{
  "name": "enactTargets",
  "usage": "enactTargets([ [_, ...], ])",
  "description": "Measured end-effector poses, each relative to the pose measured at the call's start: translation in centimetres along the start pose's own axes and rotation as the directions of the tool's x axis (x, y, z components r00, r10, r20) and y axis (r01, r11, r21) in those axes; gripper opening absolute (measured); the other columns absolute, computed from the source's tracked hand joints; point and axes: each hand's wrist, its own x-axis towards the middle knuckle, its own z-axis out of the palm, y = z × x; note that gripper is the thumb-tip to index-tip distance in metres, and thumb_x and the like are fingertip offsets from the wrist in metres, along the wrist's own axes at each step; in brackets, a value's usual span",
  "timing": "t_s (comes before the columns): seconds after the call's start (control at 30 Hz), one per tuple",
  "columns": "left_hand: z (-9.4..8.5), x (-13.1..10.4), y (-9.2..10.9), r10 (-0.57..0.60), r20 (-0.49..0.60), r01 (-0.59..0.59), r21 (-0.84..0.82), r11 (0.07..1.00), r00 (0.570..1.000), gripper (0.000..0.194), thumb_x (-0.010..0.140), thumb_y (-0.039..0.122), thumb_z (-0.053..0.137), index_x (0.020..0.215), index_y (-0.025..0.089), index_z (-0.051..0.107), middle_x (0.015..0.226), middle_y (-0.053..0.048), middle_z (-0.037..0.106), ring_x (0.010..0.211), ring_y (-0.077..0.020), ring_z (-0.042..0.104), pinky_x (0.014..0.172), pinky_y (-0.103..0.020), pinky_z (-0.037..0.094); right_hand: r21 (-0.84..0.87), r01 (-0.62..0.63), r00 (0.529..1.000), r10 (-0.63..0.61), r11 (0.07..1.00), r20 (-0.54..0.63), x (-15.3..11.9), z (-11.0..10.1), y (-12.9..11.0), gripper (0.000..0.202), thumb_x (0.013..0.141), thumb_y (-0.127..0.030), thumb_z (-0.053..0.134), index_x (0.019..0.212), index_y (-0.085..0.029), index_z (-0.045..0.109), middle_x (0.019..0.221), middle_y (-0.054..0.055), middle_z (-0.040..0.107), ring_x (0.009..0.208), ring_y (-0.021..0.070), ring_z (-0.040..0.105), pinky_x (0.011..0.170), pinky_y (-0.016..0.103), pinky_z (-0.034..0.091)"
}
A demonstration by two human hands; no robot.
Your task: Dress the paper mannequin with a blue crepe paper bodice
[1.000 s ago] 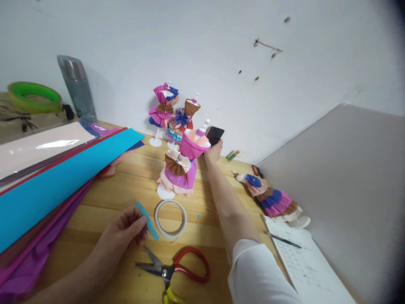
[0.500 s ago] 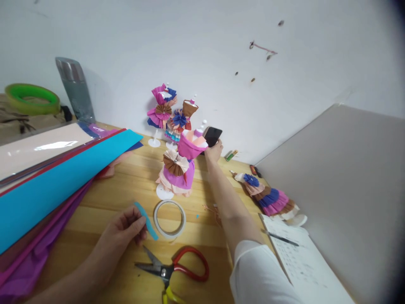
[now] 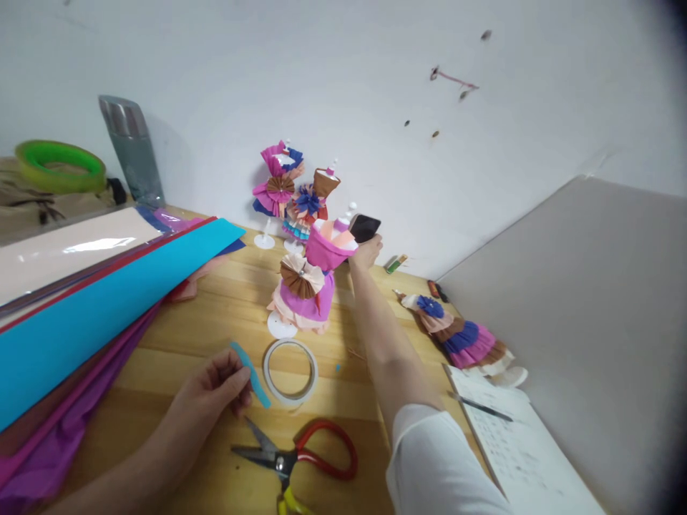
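My left hand (image 3: 222,383) pinches a short blue strip of crepe paper (image 3: 251,375) between thumb and fingers, low over the table. Just right of it lies a roll of white tape (image 3: 267,373), and below are open scissors (image 3: 283,461) with red and yellow handles. My right hand (image 3: 368,252) reaches far forward to a black smartphone (image 3: 366,227) and grips it; some fingers are hidden behind the phone. Partly in front of the phone stands a small dress form in a pink and purple paper dress (image 3: 322,286) with a brown and cream rosette.
Two more dressed forms (image 3: 279,182) stand by the wall; another dressed form (image 3: 456,332) lies at right. Blue paper sheets (image 3: 123,304) cover the left side. A bottle (image 3: 134,154), green tape roll (image 3: 61,164), notebook (image 3: 515,436) and pen (image 3: 486,409) are also there.
The whole view has shifted slightly, so things appear a little further right. Both hands keep their holds, with no clear movement of either.
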Motion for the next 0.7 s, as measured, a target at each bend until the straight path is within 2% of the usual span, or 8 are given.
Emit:
enactTargets([
  [0.3, 0.1, 0.1, 0.2, 0.012, 0.003, -0.012, 0.01, 1.0, 1.0, 0.043, 0.067, 0.056, 0.075, 0.061, 0.018, 0.054, 0.055, 0.001, 0.059, 0.052, -0.011, 0.049, 0.053, -0.023, 0.04, 0.013, 0.027, 1.0, -0.027, 1.0, 0.008, 0.2, 0.0, 0.2, 0.057, 0.072, -0.041, 0.069, 0.119, -0.018, 0.047, 0.119, 0.017, 0.054, 0.115, 0.0356, 0.057, 0.093, 0.048, 0.049],
  [0.5, 0.2, 0.1, 0.3, 0.008, 0.005, -0.008, 0.008, 1.0, 1.0, 0.043, 0.067, 0.055, 0.075, 0.06, 0.018, 0.054, 0.055, 0.001, 0.058, 0.051, -0.0108, 0.049, 0.053, -0.023, 0.04, 0.018, 0.054, 0.998, -0.055, 0.998, 0.027, 0.3, 0.3, 0.8, 0.063, 0.074, -0.039, 0.068, 0.127, -0.017, 0.044, 0.12, 0.019, 0.054, 0.116, 0.0353, 0.056, 0.092, 0.045, 0.049],
  [0.7, 0.1, 0.2, 0.2, 0.003, 0.0, -0.003, 0.006, 1.0, 1.0, 0.044, 0.067, 0.056, 0.075, 0.06, 0.018, 0.054, 0.055, 0.001, 0.058, 0.051, -0.0108, 0.048, 0.052, -0.023, 0.04, 0.014, 0.124, 0.99, -0.125, 0.992, 0.065, 0.2, 0.0, 1.9, 0.066, 0.077, -0.036, 0.065, 0.135, -0.017, 0.04, 0.126, 0.018, 0.053, 0.12, 0.0317, 0.054, 0.097, 0.042, 0.047],
])
